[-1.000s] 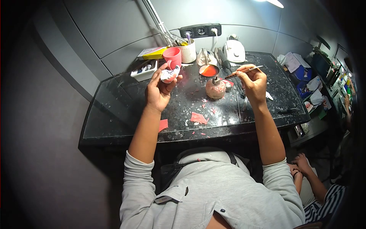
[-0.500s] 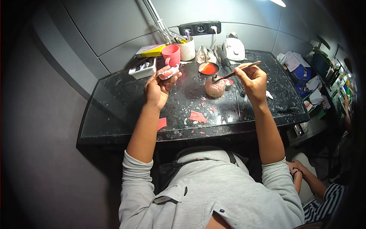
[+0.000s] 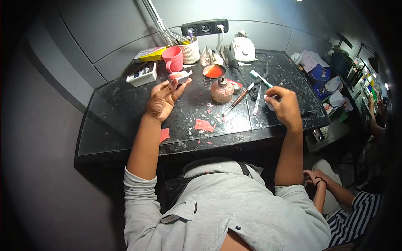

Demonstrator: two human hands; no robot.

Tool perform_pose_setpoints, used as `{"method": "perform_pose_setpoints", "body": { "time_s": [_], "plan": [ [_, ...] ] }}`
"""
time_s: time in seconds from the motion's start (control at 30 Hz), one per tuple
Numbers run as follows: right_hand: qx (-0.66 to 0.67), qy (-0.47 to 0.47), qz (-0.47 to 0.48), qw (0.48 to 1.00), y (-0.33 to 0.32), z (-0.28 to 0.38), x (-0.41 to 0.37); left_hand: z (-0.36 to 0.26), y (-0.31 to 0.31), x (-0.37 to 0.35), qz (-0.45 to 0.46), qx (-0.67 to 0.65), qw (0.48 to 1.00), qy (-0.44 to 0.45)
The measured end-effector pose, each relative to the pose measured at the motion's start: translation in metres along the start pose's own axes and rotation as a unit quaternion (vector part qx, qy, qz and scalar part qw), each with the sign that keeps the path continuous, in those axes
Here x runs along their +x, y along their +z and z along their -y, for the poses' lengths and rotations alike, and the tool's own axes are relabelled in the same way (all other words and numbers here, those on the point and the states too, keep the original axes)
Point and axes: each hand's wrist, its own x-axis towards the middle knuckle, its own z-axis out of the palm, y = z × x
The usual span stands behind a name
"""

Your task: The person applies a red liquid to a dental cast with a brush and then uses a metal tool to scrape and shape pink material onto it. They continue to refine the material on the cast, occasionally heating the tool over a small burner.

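My left hand (image 3: 161, 100) is raised over the bench, its fingers around a dental model (image 3: 179, 77) with pink wax and white teeth. My right hand (image 3: 284, 106) is low at the right of the bench, thumb and fingers pinched together by a white piece (image 3: 268, 105). I cannot tell what lies between these fingertips. Just beyond them a toothbrush (image 3: 260, 78) with a green-and-white handle runs up to the knuckles. A brown-handled wax knife (image 3: 239, 102) lies left of this hand, beside a slim metal blade (image 3: 257, 101).
A wax-spattered spirit burner (image 3: 222, 91) stands mid-bench, with a pan of red wax (image 3: 215, 71) behind it. Pink wax sheets (image 3: 204, 125) lie near the front edge. At the back are a pink mug (image 3: 172, 58) and a white tray (image 3: 142, 75). Another person's hands (image 3: 315, 178) rest at lower right.
My right hand has let go of the wax knife, which now lies on the bench, and moved down beside the toothbrush. My left hand still holds the dental model, now tilted differently. The view has shifted slightly.
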Motion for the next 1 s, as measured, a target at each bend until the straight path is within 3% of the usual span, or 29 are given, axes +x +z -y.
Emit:
{"method": "perform_pose_setpoints", "body": {
  "time_s": [0.03, 0.07, 0.1, 0.13, 0.17, 0.27, 0.33, 0.47, 0.53, 0.57, 0.73, 0.87, 0.93, 1.0],
  "plan": [
    [-0.038, -0.052, 0.015, 0.998, 0.001, 0.008, -0.008, 0.0, -0.001, 0.0, 0.006, 0.04, 0.999, 0.002],
    [-0.062, -0.046, 0.037, 0.996, 0.007, 0.009, -0.016, -0.002, -0.002, 0.001, 0.012, 0.08, 0.997, 0.006],
    [-0.009, -0.068, 0.068, 0.995, 0.013, 0.004, -0.021, 0.0, -0.003, 0.001, -0.012, 0.138, 0.99, 0.009],
    [0.045, -0.09, 0.1, 0.99, 0.022, -0.004, -0.023, -0.002, -0.001, 0.001, -0.015, 0.138, 0.99, 0.014],
    [-0.032, -0.124, 0.1, 0.987, 0.03, -0.01, -0.025, -0.003, 0.0, 0.0, -0.02, 0.128, 0.991, 0.02],
    [-0.064, -0.156, 0.076, 0.983, 0.028, 0.0, -0.024, -0.006, 0.011, -0.004, -0.042, 0.125, 0.99, 0.047],
    [-0.081, -0.189, 0.073, 0.976, 0.029, 0.0, -0.021, -0.008, 0.009, -0.002, -0.007, 0.083, 0.996, 0.038],
    [0.085, -0.271, -0.085, 0.955, 0.013, 0.02, -0.024, -0.009, 0.008, -0.002, -0.009, 0.106, 0.992, 0.07],
    [0.288, -0.186, -0.091, 0.935, 0.008, 0.025, -0.032, -0.008, 0.003, -0.003, 0.002, 0.119, 0.991, 0.059],
    [0.322, -0.19, -0.099, 0.922, 0.007, 0.03, -0.037, -0.005, 0.002, -0.002, 0.009, 0.135, 0.988, 0.077],
    [0.263, -0.153, 0.025, 0.952, 0.023, 0.042, -0.048, -0.005, 0.013, -0.004, 0.008, 0.121, 0.986, 0.111],
    [0.147, -0.249, 0.026, 0.957, 0.016, 0.056, -0.05, -0.001, 0.005, -0.002, 0.025, 0.143, 0.98, 0.136],
    [0.114, -0.243, 0.105, 0.958, 0.011, 0.064, -0.053, 0.001, 0.01, -0.005, 0.016, 0.159, 0.977, 0.143],
    [0.072, -0.212, 0.167, 0.96, 0.018, 0.058, -0.054, 0.001, 0.019, -0.008, 0.001, 0.296, 0.932, 0.209]
  ]
}}
